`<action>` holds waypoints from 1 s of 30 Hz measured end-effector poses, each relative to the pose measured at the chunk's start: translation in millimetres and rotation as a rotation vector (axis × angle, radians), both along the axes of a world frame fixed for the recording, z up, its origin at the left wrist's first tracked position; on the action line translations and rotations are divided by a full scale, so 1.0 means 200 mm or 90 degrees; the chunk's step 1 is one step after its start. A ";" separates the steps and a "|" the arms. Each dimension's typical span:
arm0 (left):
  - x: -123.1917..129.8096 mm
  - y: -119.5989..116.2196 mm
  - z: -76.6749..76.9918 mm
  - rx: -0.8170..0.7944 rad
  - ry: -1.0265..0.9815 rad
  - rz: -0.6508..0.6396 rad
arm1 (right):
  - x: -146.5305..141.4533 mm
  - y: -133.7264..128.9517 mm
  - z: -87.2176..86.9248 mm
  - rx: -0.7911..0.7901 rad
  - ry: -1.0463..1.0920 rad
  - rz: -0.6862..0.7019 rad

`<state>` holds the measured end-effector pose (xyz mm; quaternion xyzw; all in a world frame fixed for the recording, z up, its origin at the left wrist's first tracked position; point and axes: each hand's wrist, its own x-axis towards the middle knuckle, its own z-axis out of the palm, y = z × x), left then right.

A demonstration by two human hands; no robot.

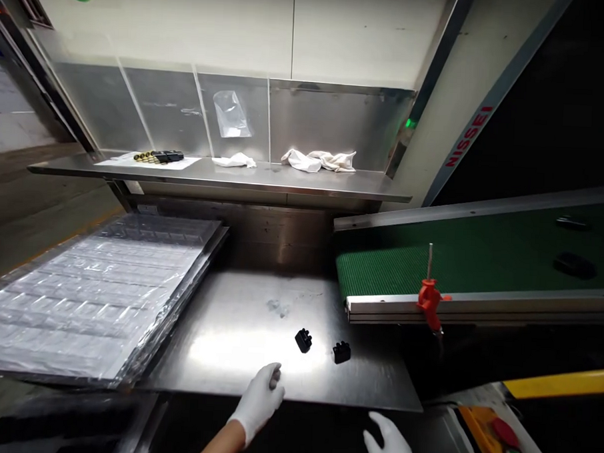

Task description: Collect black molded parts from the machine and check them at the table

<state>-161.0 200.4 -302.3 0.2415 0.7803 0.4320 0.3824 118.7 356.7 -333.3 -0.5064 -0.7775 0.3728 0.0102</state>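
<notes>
Near the front edge of the shiny metal table [237, 344], two hands in white gloves hang empty. The left hand [260, 399] has its fingers [274, 375] curled loosely, grasping nothing, and it sits just in front of two small black plastic parts. One black part [304, 340] lies close to those fingers; the other black part [341, 352] lies just beside it, to the right. The right hand [392, 444] is lower down, off the table edge, with its fingers spread out and holding nothing. A stack of clear plastic trays [89, 297] lies on the left. A green belt [461, 260] runs on the right, with a red clamp [430, 302] at its edge. Red letters on the machine [469, 137] say NISSEI. White cloths [319, 160] lie on the shelf [284, 179] behind.
</notes>
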 end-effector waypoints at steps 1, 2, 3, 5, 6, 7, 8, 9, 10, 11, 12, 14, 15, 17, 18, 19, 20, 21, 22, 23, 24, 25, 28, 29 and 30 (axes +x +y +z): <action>-0.03 0.04 -0.02 0.005 0.009 -0.010 | -0.04 0.01 0.01 -0.008 0.024 0.017; -0.05 0.09 -0.03 0.012 0.022 -0.025 | -0.08 0.04 0.02 -0.015 0.042 0.028; -0.07 0.14 -0.04 0.020 0.039 -0.043 | -0.10 0.08 0.04 -0.019 0.055 0.036; -0.12 0.25 -0.02 0.029 0.080 -0.075 | -0.15 0.19 0.06 -0.014 0.067 0.042; -0.14 0.30 0.00 0.025 0.104 -0.087 | -0.18 0.26 0.08 -0.006 0.071 0.044; -0.16 0.35 0.03 0.012 0.130 -0.098 | -0.21 0.32 0.10 0.003 0.079 0.047; -0.18 0.41 0.05 -0.009 0.157 -0.109 | -0.25 0.38 0.11 0.007 0.089 0.054; -0.20 0.46 0.08 -0.036 0.186 -0.121 | -0.29 0.44 0.13 0.004 0.102 0.062; -0.21 0.50 0.10 -0.064 0.212 -0.135 | -0.34 0.48 0.14 -0.003 0.115 0.073; -0.23 0.55 0.11 -0.088 0.234 -0.151 | -0.38 0.52 0.16 -0.013 0.123 0.088; -0.24 0.58 0.12 -0.106 0.251 -0.168 | -0.42 0.55 0.17 -0.021 0.126 0.107; -0.24 0.64 0.13 -0.120 0.276 -0.197 | -0.49 0.59 0.19 -0.020 0.118 0.151; -0.24 0.66 0.12 -0.120 0.287 -0.208 | -0.52 0.60 0.20 -0.012 0.111 0.175; -0.23 0.69 0.11 -0.115 0.301 -0.213 | -0.55 0.61 0.21 0.007 0.107 0.215; -0.21 0.69 0.10 -0.110 0.303 -0.202 | -0.56 0.61 0.21 0.016 0.107 0.224; -0.20 0.70 0.09 -0.100 0.302 -0.182 | -0.57 0.61 0.21 0.020 0.105 0.226; -0.19 0.70 0.08 -0.085 0.296 -0.154 | -0.58 0.61 0.21 0.020 0.103 0.221; -0.17 0.71 0.08 -0.068 0.278 -0.117 | -0.58 0.60 0.20 0.017 0.100 0.210; -0.15 0.71 0.08 -0.052 0.241 -0.074 | -0.59 0.60 0.19 0.006 0.103 0.195; -0.14 0.72 0.08 -0.039 0.186 -0.033 | -0.60 0.60 0.19 -0.016 0.118 0.173; -0.12 0.73 0.10 -0.024 0.119 0.005 | -0.61 0.59 0.18 -0.055 0.148 0.138; -0.10 0.73 0.12 -0.008 0.048 0.038 | -0.63 0.59 0.17 -0.105 0.190 0.096; -0.05 0.72 0.22 0.066 -0.163 0.092 | -0.68 0.56 0.20 -0.240 0.306 -0.009; -0.03 0.71 0.26 0.092 -0.223 0.095 | -0.69 0.54 0.23 -0.274 0.335 -0.026; -0.02 0.69 0.31 0.107 -0.278 0.097 | -0.70 0.52 0.27 -0.309 0.366 -0.032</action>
